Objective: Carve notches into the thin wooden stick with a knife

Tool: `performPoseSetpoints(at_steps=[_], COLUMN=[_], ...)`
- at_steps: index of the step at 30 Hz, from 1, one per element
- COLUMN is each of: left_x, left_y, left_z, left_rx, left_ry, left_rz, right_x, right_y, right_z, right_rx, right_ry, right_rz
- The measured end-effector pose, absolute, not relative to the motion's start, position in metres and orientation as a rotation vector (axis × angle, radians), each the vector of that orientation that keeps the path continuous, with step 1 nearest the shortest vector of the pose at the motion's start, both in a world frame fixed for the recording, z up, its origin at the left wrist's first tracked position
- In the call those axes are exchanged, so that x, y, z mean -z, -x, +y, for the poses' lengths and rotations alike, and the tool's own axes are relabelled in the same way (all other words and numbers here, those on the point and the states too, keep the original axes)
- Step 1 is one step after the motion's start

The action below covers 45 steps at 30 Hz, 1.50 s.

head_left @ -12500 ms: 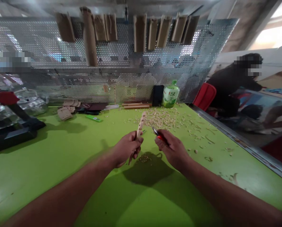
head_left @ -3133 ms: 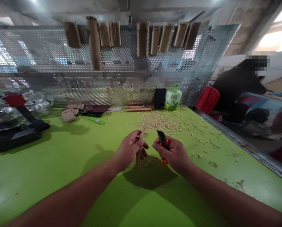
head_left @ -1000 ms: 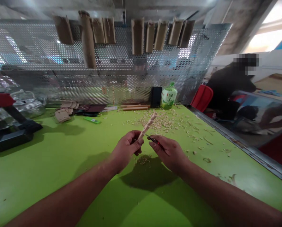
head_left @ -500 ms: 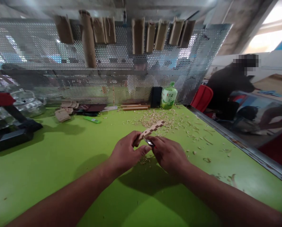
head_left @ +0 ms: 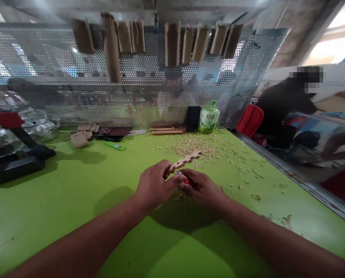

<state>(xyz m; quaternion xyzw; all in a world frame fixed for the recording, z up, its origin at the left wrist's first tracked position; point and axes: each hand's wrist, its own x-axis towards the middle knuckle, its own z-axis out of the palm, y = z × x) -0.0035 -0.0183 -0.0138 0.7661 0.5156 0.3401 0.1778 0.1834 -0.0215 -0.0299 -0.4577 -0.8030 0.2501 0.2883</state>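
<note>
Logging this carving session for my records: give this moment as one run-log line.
left hand: holds notched pale wooden stick | right hand: holds small red-handled knife | nearby: pale wood shavings on green tabletop

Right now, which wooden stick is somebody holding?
The notched wooden stick in the left hand; the plain wooden sticks just lie by the green bottle.
</note>
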Motion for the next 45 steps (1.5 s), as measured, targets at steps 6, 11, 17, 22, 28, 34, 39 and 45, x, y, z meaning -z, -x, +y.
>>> performPoseSetpoints(at_steps=[6,11,17,22,28,34,39,45], left_x=[0.0129,0.0138,0.0146,0.0153,0.0165,0.0142,0.0123,0.0129], left_y=[0.0047,0.0048,0.0054,0.0051,0.005,0.003,0.0001,-0.0013], left_z=[-0.014,-0.0141,-0.0145,-0.0136,-0.0145,-0.0174,-0.0205,-0.0191], left_rx=[-0.898,-0.946,-0.95,-0.928,-0.921,-0.922,-0.929,-0.905], left_ry=[-2.162,-2.229,-2.231,-2.246,-2.293,-2.274,-2.208,-2.053], left_rz=[1.496,1.438,1.425,1.428,1.431,1.437,1.427,1.482], right_x=[0.0335,0.0306,0.0281,0.0291,0.0307,0.0343,0.0353,0.033], right_y=[-0.1879,-0.1873,-0.1874,-0.1875,-0.1892,-0.1932,-0.1908,-0.1842], right_z=[-0.0178,-0.0233,-0.0262,-0.0257,-0.0248,-0.021,-0.0215,-0.0229], right_rx=[-0.748,-0.739,-0.707,-0.736,-0.731,-0.67,-0.465,-0.178], right_ry=[1.044,1.02,1.069,1.073,1.077,1.139,1.191,1.306], right_rz=[-2.123,-2.116,-2.115,-2.114,-2.154,-2.196,-2.213,-2.166])
